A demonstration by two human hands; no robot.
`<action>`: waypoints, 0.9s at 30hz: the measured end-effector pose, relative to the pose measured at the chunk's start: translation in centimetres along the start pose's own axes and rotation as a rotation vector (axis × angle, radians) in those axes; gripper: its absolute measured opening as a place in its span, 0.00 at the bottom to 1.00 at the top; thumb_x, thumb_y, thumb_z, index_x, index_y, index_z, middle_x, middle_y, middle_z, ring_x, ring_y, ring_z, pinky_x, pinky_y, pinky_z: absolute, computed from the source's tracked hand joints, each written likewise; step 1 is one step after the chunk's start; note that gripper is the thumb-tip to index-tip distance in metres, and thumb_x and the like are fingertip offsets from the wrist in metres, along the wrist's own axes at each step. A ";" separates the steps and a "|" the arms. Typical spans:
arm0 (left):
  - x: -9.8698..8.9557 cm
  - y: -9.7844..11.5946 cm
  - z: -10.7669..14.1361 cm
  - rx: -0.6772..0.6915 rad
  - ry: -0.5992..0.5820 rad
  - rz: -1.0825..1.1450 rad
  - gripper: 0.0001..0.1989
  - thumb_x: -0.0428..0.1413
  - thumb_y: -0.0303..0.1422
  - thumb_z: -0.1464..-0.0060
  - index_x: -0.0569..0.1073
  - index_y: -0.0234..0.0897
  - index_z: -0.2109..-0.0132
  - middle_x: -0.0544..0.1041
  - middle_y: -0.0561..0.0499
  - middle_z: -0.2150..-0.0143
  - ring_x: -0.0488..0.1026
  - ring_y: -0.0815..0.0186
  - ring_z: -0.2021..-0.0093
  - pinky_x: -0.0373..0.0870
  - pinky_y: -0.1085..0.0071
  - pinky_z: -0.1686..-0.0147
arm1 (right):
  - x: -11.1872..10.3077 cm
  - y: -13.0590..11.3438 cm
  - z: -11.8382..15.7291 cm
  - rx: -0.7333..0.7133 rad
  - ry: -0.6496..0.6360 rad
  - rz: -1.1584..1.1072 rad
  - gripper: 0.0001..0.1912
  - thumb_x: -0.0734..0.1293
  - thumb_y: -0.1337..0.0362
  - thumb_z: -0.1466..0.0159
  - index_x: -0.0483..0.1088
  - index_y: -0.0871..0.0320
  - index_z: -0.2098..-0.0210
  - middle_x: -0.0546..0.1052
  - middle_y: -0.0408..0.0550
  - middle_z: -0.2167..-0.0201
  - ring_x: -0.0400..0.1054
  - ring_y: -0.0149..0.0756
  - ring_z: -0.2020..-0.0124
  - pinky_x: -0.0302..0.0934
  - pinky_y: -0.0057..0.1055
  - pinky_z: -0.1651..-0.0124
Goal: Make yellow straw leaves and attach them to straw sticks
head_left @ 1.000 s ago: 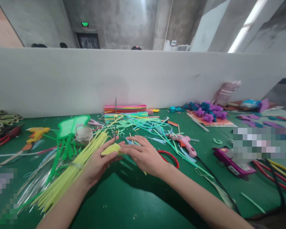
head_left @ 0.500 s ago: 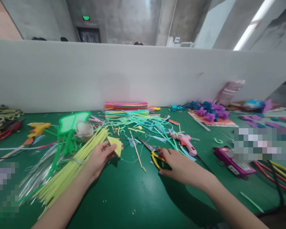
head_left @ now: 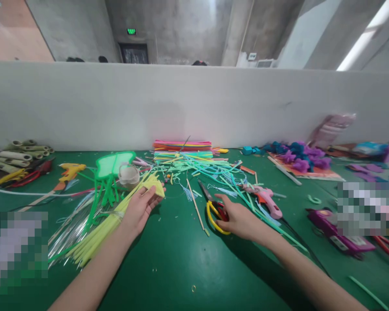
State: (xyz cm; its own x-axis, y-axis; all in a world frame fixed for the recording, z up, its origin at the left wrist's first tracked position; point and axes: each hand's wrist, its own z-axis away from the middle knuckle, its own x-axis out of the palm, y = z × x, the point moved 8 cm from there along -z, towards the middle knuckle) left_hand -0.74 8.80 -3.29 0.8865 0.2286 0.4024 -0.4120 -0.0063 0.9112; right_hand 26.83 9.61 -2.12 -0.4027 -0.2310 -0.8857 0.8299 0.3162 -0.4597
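Observation:
My left hand (head_left: 145, 204) pinches a small yellow triangular piece (head_left: 158, 189) between thumb and fingers. It is held over the top end of a bundle of yellow pipe cleaners (head_left: 99, 235). My right hand (head_left: 238, 217) is at the handles of a pair of scissors (head_left: 218, 221), thumb and forefinger apart on either side of them. The scissors have one yellow and one red handle and lie on the green table, blades pointing away from me. Part of the red handle is hidden by my fingers. A thin wooden stick (head_left: 195, 205) lies just left of the scissors.
Cut green and blue pipe cleaners (head_left: 197, 164) spread across the back. A pink glue gun (head_left: 269, 201) lies right, a yellow glue gun (head_left: 70, 170) left. A green-edged shape (head_left: 115, 164) stands beside a round clear container (head_left: 129, 175). Purple flowers (head_left: 300, 163) sit back right.
The view has shifted, so things sit further right. The scissors have turned, blades pointing more straight away from me. My right forefinger has lifted away from the handles. The yellow piece has tilted.

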 end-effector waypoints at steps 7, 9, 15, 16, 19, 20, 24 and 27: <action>-1.0 0.7 -0.4 0.038 0.043 0.021 0.10 0.62 0.30 0.48 0.76 0.33 0.57 0.80 0.44 0.54 0.78 0.66 0.58 0.75 0.75 0.62 | 0.8 1.6 0.4 0.147 -0.045 -0.681 0.34 0.68 0.49 0.42 0.60 0.60 0.42 0.76 0.53 0.63 0.73 0.39 0.68 0.67 0.32 0.69; -1.2 0.8 -0.5 0.051 0.057 0.023 0.11 0.62 0.31 0.49 0.76 0.33 0.58 0.80 0.44 0.55 0.78 0.65 0.58 0.75 0.75 0.62 | 0.5 0.9 0.6 0.048 0.023 -0.831 0.41 0.69 0.51 0.43 0.51 0.56 0.37 0.75 0.54 0.59 0.74 0.41 0.62 0.69 0.35 0.63; -1.3 0.8 -0.5 0.058 0.068 0.019 0.11 0.62 0.31 0.49 0.76 0.33 0.57 0.81 0.45 0.56 0.78 0.67 0.59 0.74 0.77 0.64 | -1.7 -2.6 2.0 -0.233 0.280 -0.750 0.52 0.70 0.54 0.43 0.31 0.47 0.32 0.63 0.59 0.44 0.65 0.44 0.45 0.69 0.38 0.54; -1.2 0.8 -0.5 0.055 0.066 0.020 0.11 0.62 0.31 0.49 0.76 0.33 0.57 0.81 0.45 0.56 0.78 0.67 0.59 0.74 0.77 0.64 | -1.9 -3.6 2.3 -0.263 0.256 -0.676 0.54 0.70 0.54 0.43 0.29 0.47 0.32 0.61 0.60 0.41 0.63 0.45 0.43 0.69 0.38 0.54; -1.2 0.7 -0.6 0.046 0.056 0.017 0.11 0.62 0.31 0.49 0.76 0.34 0.58 0.81 0.46 0.55 0.78 0.68 0.60 0.74 0.76 0.63 | -2.5 -6.6 3.0 -0.361 0.251 -0.456 0.58 0.71 0.53 0.45 0.26 0.51 0.32 0.57 0.61 0.40 0.57 0.48 0.39 0.66 0.41 0.48; -1.2 0.8 -0.6 0.046 0.050 0.012 0.12 0.63 0.31 0.50 0.76 0.34 0.57 0.81 0.46 0.56 0.78 0.67 0.60 0.74 0.76 0.63 | -2.6 -7.4 3.0 -0.386 0.270 -0.366 0.60 0.73 0.53 0.48 0.28 0.53 0.31 0.57 0.61 0.41 0.57 0.49 0.39 0.64 0.43 0.47; -1.2 1.1 -0.8 0.056 0.018 -0.010 0.12 0.64 0.31 0.52 0.77 0.33 0.58 0.82 0.45 0.59 0.78 0.66 0.61 0.75 0.75 0.63 | -2.5 -8.6 2.6 -0.423 0.481 -0.038 0.36 0.71 0.60 0.46 0.56 0.55 0.40 0.66 0.56 0.52 0.65 0.46 0.51 0.66 0.41 0.52; -1.2 1.3 -0.8 0.052 0.009 -0.015 0.13 0.65 0.31 0.54 0.77 0.32 0.60 0.81 0.45 0.59 0.78 0.65 0.60 0.75 0.74 0.62 | -1.3 -8.5 2.3 -0.500 0.597 0.226 0.22 0.66 0.65 0.42 0.65 0.56 0.48 0.72 0.53 0.61 0.68 0.44 0.61 0.64 0.38 0.61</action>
State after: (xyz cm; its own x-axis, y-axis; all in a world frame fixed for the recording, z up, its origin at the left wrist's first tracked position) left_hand -2.52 9.32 -2.61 0.8903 0.2383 0.3880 -0.3869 -0.0533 0.9206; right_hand 21.20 5.07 3.12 -0.5017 0.3730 -0.7805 0.7019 0.7029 -0.1152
